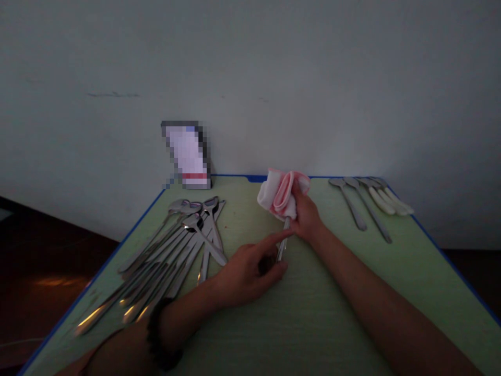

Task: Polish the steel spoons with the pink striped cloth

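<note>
A white cloth with pink edging (pixel 282 194) is bunched in my right hand (pixel 307 216), whose fingers are closed round it. Out of the cloth's lower side comes the shiny metal handle of a piece of cutlery (pixel 282 248); its head is hidden, so its kind cannot be told. My left hand (pixel 252 269) grips that handle lower down, index finger stretched along it and thumb below. Beside my left hand lies a loose pile of metal cutlery (pixel 168 261), with several spoons (pixel 211 203) and long knife-like pieces in it.
On the table's (pixel 332 313) far right lie two long metal spoons (pixel 352 209) and several pieces with pale handles (pixel 385 201). A blurred-out phone (pixel 188 154) leans on the wall (pixel 274 94) at the back left. Blue edging (pixel 256 178) runs round the tabletop.
</note>
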The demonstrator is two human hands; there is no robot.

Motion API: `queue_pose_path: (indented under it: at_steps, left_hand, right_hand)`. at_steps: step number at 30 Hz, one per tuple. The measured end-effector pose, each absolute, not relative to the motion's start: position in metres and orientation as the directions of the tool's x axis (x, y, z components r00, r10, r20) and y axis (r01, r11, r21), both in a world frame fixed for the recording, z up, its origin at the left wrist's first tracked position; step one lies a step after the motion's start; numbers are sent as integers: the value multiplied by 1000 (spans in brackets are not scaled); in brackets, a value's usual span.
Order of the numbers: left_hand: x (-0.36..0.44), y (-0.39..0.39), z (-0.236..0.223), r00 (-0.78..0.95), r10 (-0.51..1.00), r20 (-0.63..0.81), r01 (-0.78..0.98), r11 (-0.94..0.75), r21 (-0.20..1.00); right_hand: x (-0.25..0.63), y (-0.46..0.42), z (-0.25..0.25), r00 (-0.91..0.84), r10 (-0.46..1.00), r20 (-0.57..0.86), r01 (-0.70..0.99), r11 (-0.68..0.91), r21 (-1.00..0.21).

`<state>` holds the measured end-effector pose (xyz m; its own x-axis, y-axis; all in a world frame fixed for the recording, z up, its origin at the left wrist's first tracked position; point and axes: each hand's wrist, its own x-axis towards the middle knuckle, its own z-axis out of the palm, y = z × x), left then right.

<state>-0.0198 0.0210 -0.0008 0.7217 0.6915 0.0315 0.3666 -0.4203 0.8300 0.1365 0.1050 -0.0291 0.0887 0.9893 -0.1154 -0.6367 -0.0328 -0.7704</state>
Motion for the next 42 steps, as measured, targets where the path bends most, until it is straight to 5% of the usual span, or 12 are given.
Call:
queue_pose_path:
  at_steps: [20, 35, 42]
  left_hand:
    - [-17, 19, -3, 828, 558, 52, 392, -644, 657]
    - [-18, 20, 0, 818, 575, 28, 408, -614, 676]
    - [-19, 20, -1, 825, 563, 42, 383, -613, 691]
  right_hand:
    - [134, 102, -29, 6, 1000, 21, -572, 20, -820]
    - [135, 102, -31, 27, 997, -69, -508, -45, -860]
    - [134, 103, -31, -12, 1000, 6, -508, -1, -861]
